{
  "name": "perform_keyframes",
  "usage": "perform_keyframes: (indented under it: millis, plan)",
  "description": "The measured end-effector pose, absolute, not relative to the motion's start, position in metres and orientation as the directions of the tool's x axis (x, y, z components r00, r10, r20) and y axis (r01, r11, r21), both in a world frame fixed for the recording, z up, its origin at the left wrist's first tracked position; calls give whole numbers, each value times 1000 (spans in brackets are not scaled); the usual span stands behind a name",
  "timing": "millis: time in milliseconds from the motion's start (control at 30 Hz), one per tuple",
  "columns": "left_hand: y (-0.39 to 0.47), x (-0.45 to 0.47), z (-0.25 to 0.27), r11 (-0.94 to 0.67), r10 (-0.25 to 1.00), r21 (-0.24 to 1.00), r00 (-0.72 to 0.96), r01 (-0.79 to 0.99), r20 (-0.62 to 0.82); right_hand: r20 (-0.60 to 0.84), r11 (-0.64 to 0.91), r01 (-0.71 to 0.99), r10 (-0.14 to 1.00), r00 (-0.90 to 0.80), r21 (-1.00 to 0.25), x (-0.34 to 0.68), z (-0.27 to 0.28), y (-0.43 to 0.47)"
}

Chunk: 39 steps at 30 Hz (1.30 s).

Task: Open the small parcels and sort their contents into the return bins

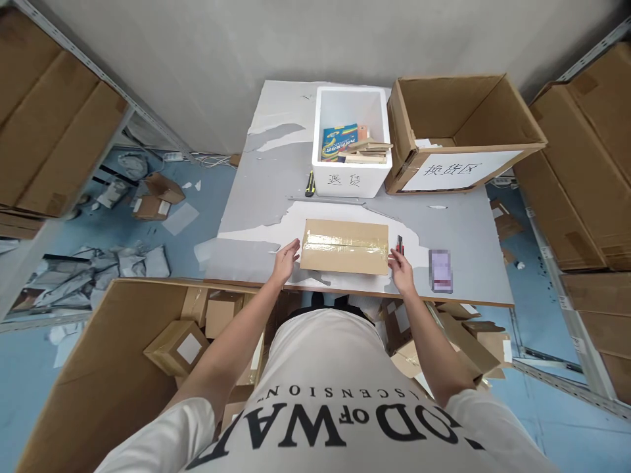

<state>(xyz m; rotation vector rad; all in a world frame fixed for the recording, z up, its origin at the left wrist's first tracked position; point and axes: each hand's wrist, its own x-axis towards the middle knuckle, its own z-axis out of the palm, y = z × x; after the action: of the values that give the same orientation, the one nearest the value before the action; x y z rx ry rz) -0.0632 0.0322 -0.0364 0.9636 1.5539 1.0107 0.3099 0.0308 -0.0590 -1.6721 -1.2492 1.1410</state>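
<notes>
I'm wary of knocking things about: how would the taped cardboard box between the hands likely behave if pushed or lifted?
The cardboard box should feel fairly stiff: its edges look straight. Lying on a broad side on the table, it probably won't roll or tip. The glossy tape along its top may feel slippery.

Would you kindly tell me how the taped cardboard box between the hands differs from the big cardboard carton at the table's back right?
The taped cardboard box is closed, while the cardboard carton is open-topped. The taped cardboard box is low and smaller; the cardboard carton is taller. Shiny tape runs across the taped cardboard box's top, whereas the cardboard carton bears a handwritten white sheet on its front. Both are brown.
</notes>
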Motion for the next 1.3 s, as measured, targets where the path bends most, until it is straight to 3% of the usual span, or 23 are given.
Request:
perform_keyframes:
  millis: [67,167,367,567,733,900,1067,1300]
  plan:
    - [20,-70,-52,306,950,944,-106,125,-294,-165,-166,392,986,36,-905,315,-71,15]
    - [5,-70,-75,256,965,944,1,209,-262,-197,-124,466,974,-110,-876,310,-83,2]
    - [1,-56,-93,241,968,940,9,243,-251,-240,-211,441,971,-9,-872,284,-84,3]
    - [11,-65,-62,157,981,925,51,346,-186,-181,-127,460,980,-77,-879,293,-61,10]
    - [30,-67,-17,94,991,825,22,557,-129,-62,7,656,995,-83,-755,299,-25,33]
    - [50,-64,1,165,984,744,-59,647,-167,-133,-42,756,989,-60,-653,293,-1,55]
    - [59,-59,-6,227,969,688,-94,689,-227,-328,-230,808,943,48,-542,287,-7,63]
    - [60,-56,-20,272,957,668,-119,693,-266,-336,-250,783,940,56,-569,290,-30,58]
